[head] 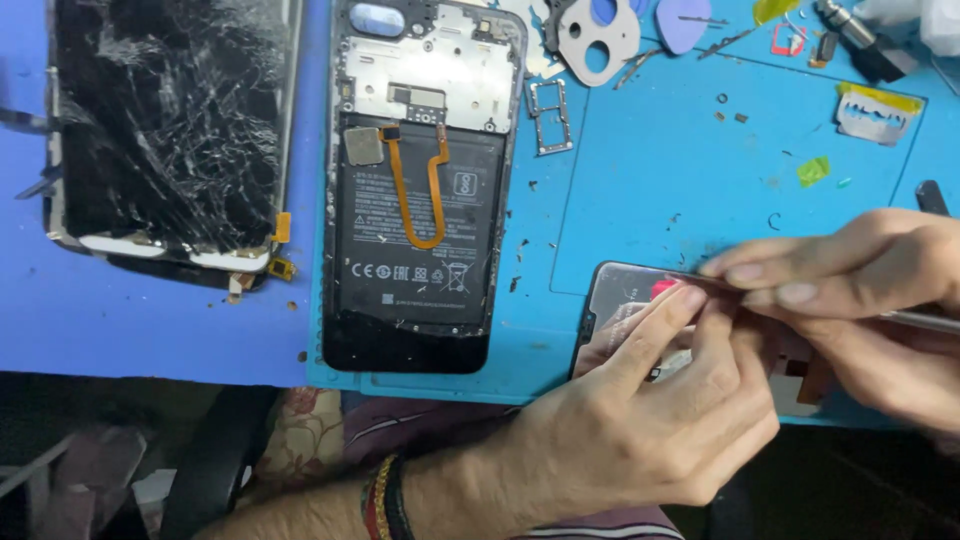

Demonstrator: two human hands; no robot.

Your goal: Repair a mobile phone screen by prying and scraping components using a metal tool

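Observation:
My left hand (650,410) rests on a glossy black screen panel (615,295) at the front edge of the blue mat, its index finger pressing the panel's top. Reaching in from the right, my right hand (860,300) pinches a thin metal tool (925,320) whose tip lies along the panel's upper edge. To the left lies an opened phone body (420,190), showing a black battery, an orange flex cable and a silver shield plate. A shattered black screen (165,130) lies at far left.
A blue work mat (650,170) covers the table. A SIM tray (550,115), a grey camera bezel (598,35), a blue pick (683,22), a razor blade (873,115) and small screws lie along the back. The table edge runs near my body.

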